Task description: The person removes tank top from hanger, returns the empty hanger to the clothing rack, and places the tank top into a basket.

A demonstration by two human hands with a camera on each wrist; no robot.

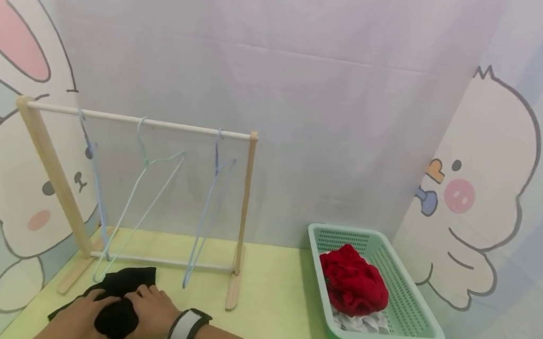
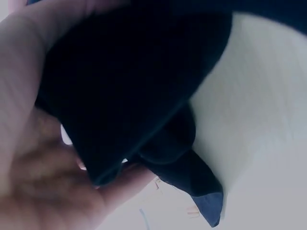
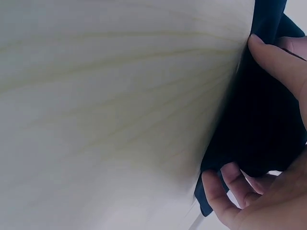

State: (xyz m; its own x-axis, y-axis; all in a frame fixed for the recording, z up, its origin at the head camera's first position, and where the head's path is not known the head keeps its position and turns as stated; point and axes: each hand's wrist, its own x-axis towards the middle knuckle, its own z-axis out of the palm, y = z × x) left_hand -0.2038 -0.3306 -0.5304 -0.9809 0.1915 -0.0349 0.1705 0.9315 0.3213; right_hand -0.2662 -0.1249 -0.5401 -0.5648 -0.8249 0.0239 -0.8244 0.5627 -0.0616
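A bunched black garment (image 1: 121,280) lies on the yellow-green tabletop at lower left in the head view. My left hand (image 1: 79,318) grips its left side, and my right hand (image 1: 154,313) grips it from the right. Between the two hands a rounded fold of the cloth bulges up. In the left wrist view the black garment (image 2: 134,86) lies between the thumb and fingers of my left hand (image 2: 53,182). Curled fingertips (image 3: 213,184) of my right hand hold the garment's edge in the right wrist view. The garment's kind cannot be told.
Behind the hands stands a wooden rack (image 1: 247,205) with a pale green hanger (image 1: 121,216), a lilac hanger (image 1: 198,227) and a blue hanger (image 1: 99,193) on its bar. At right, a green basket (image 1: 414,303) holds red cloth (image 1: 355,282) over white cloth (image 1: 362,322).
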